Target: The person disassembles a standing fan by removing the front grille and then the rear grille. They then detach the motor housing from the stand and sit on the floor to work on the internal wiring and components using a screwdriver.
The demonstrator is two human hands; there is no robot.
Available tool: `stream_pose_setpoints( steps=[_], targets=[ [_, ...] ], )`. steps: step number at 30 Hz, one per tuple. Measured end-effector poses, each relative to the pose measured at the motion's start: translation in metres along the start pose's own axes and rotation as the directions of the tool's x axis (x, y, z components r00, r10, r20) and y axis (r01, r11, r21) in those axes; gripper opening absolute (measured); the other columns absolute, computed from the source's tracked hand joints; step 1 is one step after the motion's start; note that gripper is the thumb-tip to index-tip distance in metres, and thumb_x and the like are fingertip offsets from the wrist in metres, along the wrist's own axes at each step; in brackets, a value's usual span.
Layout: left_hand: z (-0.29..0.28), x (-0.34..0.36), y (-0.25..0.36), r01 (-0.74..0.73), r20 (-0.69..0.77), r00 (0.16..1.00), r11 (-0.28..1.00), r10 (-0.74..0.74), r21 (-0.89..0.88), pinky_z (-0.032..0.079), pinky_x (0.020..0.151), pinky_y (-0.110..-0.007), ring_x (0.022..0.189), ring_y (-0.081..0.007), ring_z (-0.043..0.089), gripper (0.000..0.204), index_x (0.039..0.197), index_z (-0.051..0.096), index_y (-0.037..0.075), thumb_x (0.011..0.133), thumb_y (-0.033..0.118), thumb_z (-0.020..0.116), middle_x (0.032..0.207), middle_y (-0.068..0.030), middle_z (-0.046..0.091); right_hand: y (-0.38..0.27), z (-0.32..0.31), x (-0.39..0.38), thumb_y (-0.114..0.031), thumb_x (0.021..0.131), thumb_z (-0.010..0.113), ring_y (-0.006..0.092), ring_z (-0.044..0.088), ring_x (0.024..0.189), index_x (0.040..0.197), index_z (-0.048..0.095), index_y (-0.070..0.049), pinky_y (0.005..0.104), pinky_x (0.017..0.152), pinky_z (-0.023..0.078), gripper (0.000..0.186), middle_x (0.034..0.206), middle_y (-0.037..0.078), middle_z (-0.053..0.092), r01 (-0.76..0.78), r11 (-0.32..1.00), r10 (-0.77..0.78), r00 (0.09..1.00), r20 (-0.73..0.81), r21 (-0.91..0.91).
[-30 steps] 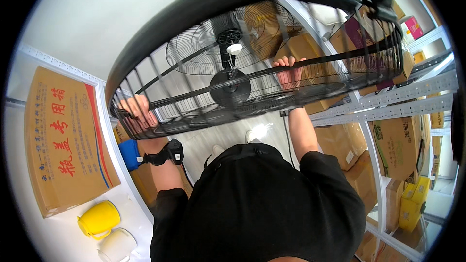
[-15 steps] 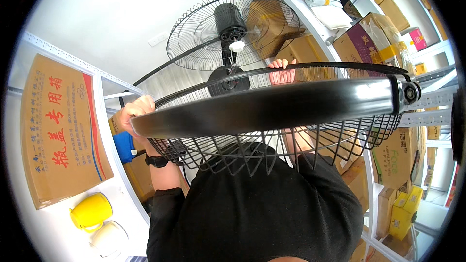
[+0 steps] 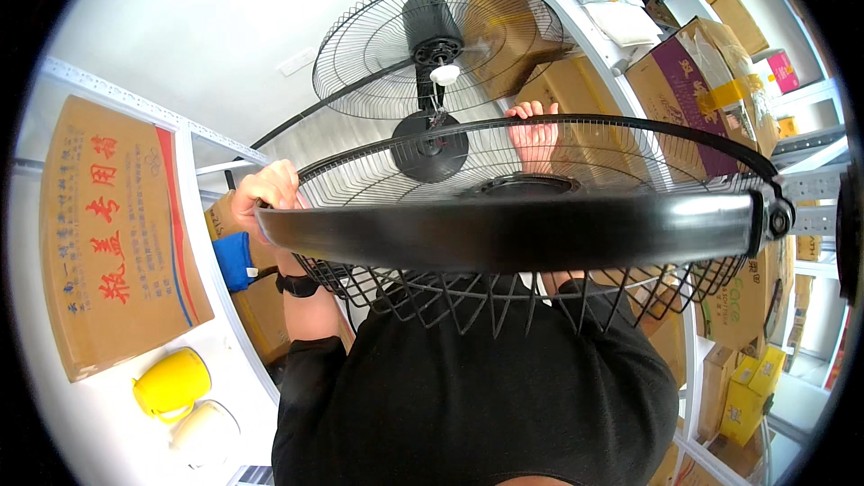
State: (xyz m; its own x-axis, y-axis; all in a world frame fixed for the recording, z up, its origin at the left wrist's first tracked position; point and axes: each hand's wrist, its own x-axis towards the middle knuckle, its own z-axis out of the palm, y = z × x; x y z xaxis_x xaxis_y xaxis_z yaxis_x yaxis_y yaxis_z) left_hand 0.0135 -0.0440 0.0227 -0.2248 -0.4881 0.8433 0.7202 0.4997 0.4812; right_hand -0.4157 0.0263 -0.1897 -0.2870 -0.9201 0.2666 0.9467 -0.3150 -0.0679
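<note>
A large round black wire fan guard (image 3: 513, 232) with a wide smooth black band around its rim is held up before my chest. My left hand (image 3: 267, 196) grips its left edge, fingers curled over the rim; a dark watch (image 3: 297, 285) is on that wrist. At the far rim, my right hand (image 3: 535, 133) has its fingers hooked over the edge, seen partly through the wires. A clamp with a bolt (image 3: 779, 216) sits on the band's right end. Beyond the guard stands a black fan motor (image 3: 430, 29), a white knob (image 3: 445, 75) at its front, inside a rear wire cage (image 3: 360, 54).
A shelf to the left bears a large cardboard box (image 3: 117, 234), a yellow mug (image 3: 173, 384) and a white mug (image 3: 207, 432). On the right, metal racks hold stacked cartons, including a purple-banded box (image 3: 688, 90) and a yellow box (image 3: 751, 393). A blue item (image 3: 235, 261) hangs near my left wrist.
The guard has tilted, so more of its inner wires and round centre show. Its front band sits lower in view. Both hands keep their hold.
</note>
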Motion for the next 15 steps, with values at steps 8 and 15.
stream_pose_setpoints(
  steps=[8, 15],
  targets=[
    [0.005, -0.026, -0.019, 0.136, -0.39, 0.918, 0.982, -0.075, 0.132, 0.039, 0.058, -0.028, 0.059, -0.0127, 0.05, 0.033, 0.076, 0.052, 0.004, 0.094, 0.026, 0.069, 0.066, -0.0054, 0.057, -0.057, -0.038, -0.021, -0.055, 0.104, 0.043, 0.0349, 0.055, 0.127, 0.126, 0.062, -0.007, 0.0593, 0.112, 0.04, 0.056, 0.132, 0.017, 0.061, -0.168, 0.962, 0.115, 0.964, -0.239, -0.214],
    [0.039, -0.01, -0.037, 0.34, -0.428, 0.871, 0.925, -0.243, 0.168, 0.028, 0.054, -0.024, 0.055, -0.0062, 0.041, 0.059, 0.074, 0.05, 0.008, 0.08, 0.061, 0.078, 0.059, 0.0044, 0.044, -0.122, -0.02, -0.031, -0.063, 0.097, 0.05, 0.0409, 0.063, 0.113, 0.119, 0.063, -0.002, 0.0625, 0.1, 0.048, 0.066, 0.12, 0.022, 0.066, -0.464, 0.812, 0.244, 0.821, -0.516, -0.354]
  ],
)
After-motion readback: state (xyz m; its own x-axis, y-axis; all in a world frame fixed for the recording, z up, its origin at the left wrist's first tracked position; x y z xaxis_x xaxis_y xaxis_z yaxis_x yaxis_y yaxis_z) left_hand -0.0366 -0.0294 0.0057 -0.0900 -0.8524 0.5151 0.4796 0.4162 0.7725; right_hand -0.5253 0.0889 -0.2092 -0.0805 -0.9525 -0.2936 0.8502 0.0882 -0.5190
